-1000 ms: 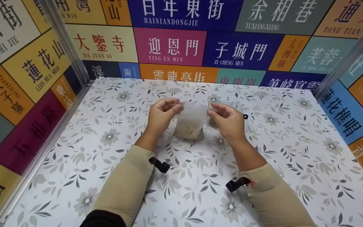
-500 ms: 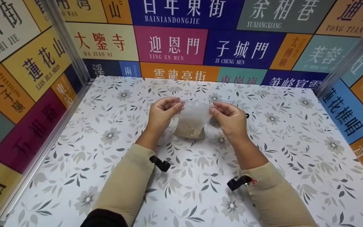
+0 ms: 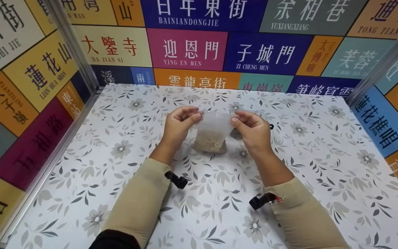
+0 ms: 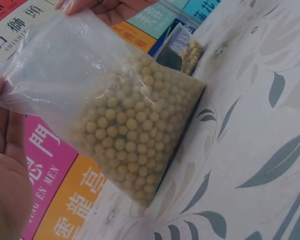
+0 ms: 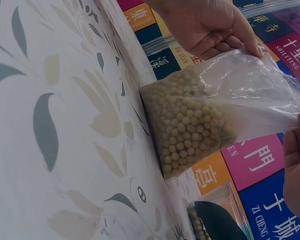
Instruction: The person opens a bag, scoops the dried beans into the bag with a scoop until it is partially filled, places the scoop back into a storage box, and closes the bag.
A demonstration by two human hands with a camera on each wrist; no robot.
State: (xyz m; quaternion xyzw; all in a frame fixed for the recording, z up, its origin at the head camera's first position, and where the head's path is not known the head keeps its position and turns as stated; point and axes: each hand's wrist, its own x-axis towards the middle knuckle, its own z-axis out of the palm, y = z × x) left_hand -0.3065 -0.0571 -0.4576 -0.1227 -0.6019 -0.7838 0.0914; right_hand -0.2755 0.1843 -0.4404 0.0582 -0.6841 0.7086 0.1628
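A clear plastic bag stands upright on the table, its lower part filled with round, pale yellow soybeans. My left hand pinches one upper corner of the bag between thumb and fingers. The opposite upper corner is pinched by my right hand. Between the hands the upper part of the bag is stretched out, as the right wrist view also shows. Whether its mouth is parted I cannot tell.
Behind my right hand, partly hidden, is a second clear bag or container with some beans and a dark patch. The table has a leaf-and-flower cover. Printed sign panels wall the back and sides.
The bag and both hands have shifted slightly to the right. Both hands keep their hold on the bag's upper corners.
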